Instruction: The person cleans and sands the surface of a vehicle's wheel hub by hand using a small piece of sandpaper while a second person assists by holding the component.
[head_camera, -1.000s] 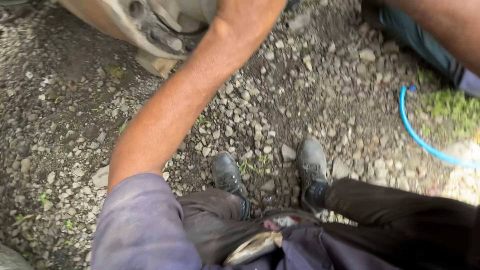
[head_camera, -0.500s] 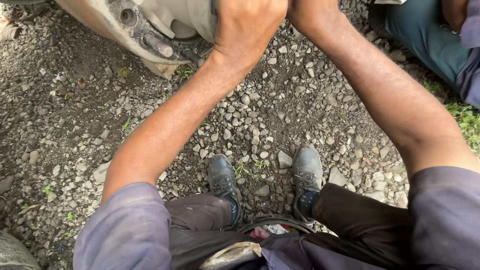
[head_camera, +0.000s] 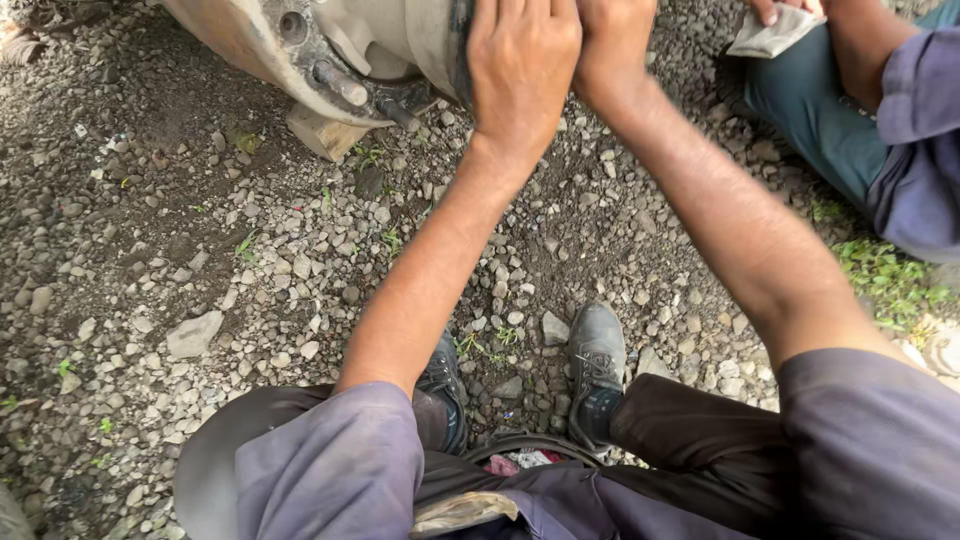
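Both hands are pressing on a large metal machine part (head_camera: 330, 50) that is lying on the gravel (head_camera: 200, 250), propped on a wooden block (head_camera: 322, 135). The left hand (head_camera: 522, 62) is clasping its edge; the right hand (head_camera: 612, 45) is clenching beside it, its grip hidden.

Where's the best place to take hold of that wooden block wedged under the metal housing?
Probably by the wooden block's free near end, coming from the gravel side on the left. Its far end sits tucked under the metal housing, and the left hand and right hand crowd the other side.
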